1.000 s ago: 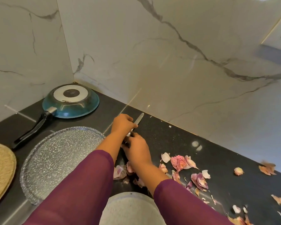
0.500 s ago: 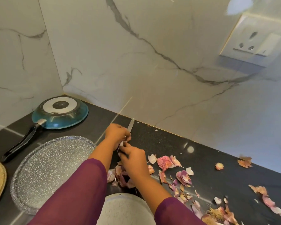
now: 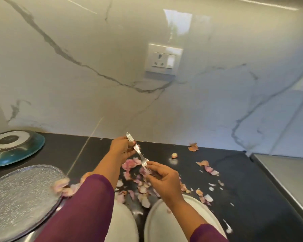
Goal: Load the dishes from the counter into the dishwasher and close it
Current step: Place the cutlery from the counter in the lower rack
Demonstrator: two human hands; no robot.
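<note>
Head view: slim silver fork (image 3: 140, 155), left hand (image 3: 120, 149) gripping handle, right hand (image 3: 162, 177) pinching tines.

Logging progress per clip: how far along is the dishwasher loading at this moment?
Done: nothing visibly; no dishwasher is in view. In hand: the left hand grips a fork while the right hand pinches its tines. Left: the teal pan, speckled tray and two white plates sit on the counter among onion peels.
</note>
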